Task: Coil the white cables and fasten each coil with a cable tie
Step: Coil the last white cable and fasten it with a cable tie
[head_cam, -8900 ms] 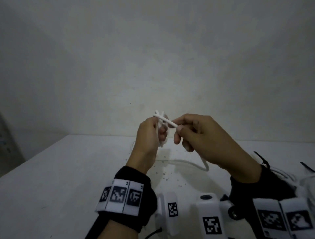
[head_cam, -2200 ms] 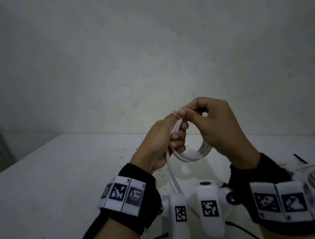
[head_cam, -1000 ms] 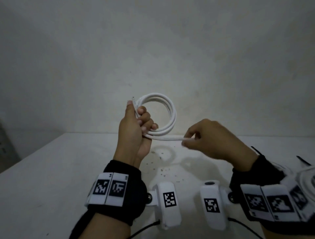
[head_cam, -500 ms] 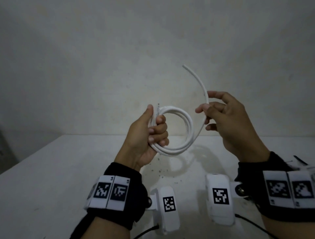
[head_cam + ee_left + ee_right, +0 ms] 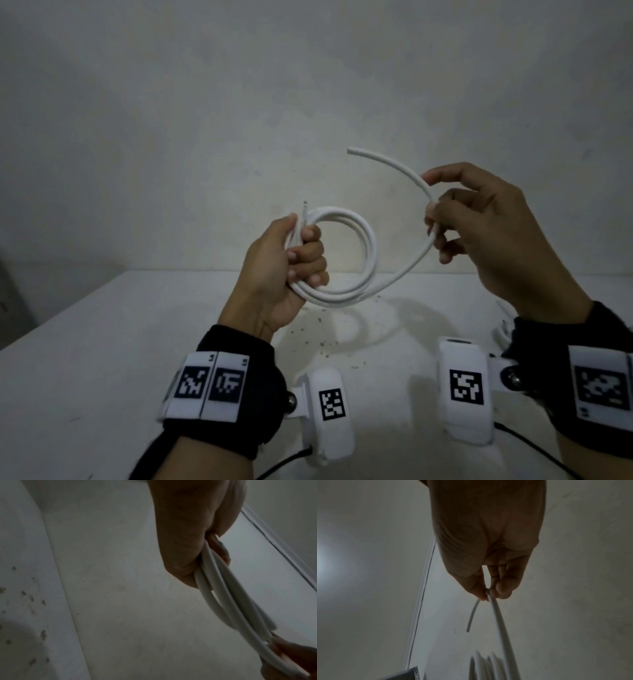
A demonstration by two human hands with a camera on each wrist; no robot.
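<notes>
Both hands (image 5: 281, 263) (image 5: 486, 233) raised, fingers curled.

A white table (image 5: 85, 342) stands against a pale wall (image 5: 239, 102). Small dark specks (image 5: 322, 342) lie scattered on it.

The scene is being viewed from head height, forward and down over the table (image 5: 102, 342) toward the wall (image 5: 308, 85). Each wrist view is being taken close in, along the palm toward the fingertips. The white cable (image 5: 371, 246) is being shared by all three views, and the table edge is being caught by both wrist cameras.
</notes>
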